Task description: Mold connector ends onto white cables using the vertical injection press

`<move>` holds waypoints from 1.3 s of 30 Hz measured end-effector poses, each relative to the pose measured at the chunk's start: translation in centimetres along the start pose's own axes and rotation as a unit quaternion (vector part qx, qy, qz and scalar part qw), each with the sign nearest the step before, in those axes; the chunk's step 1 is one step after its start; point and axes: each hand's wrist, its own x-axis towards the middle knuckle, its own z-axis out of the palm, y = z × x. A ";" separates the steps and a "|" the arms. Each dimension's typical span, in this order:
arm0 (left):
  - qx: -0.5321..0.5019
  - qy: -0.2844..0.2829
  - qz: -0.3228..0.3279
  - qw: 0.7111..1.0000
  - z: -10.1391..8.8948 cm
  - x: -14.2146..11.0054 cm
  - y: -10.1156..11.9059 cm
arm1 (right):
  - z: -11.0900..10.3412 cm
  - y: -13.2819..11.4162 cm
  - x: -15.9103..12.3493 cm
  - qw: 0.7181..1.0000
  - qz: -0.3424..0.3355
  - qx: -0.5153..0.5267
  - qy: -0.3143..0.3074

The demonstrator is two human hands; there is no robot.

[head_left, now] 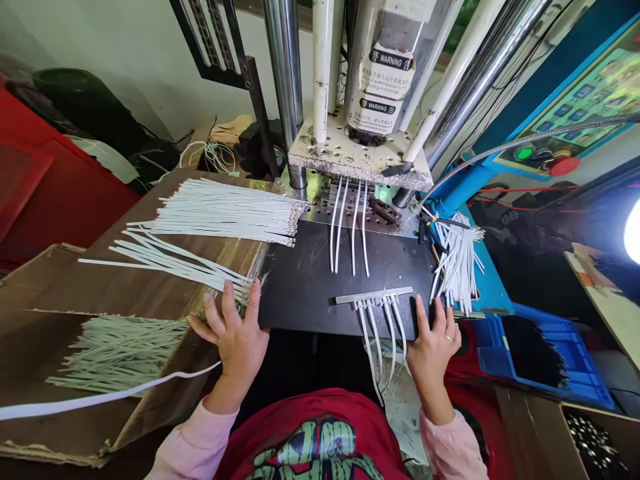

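My left hand [235, 337] is open, fingers spread, at the left edge of the black plate [300, 287]. Its fingertips are at the ends of a small group of white cables [170, 261]; whether they touch is hard to tell. At the plate's front right edge rests my right hand [434, 343], fingers stretched out, holding nothing. Just left of it, a narrow metal bar [375, 295] lies on the plate with several white cables [393, 327] hanging over the front edge. More white cables [354, 230] stick out toward me from under the press [360, 157].
A large stack of white cables [230, 210] lies on the left board. Below is a cardboard box [65, 440] of cables. A cable bundle [457, 260] hangs at right, near a blue crate [580, 373]. The control panel [575, 113] has a red button [564, 165].
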 end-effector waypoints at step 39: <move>-0.579 -0.179 0.123 0.786 -3.9 3.9 9.5 | -6.7 -6.0 8.3 0.828 -0.005 0.561 0.027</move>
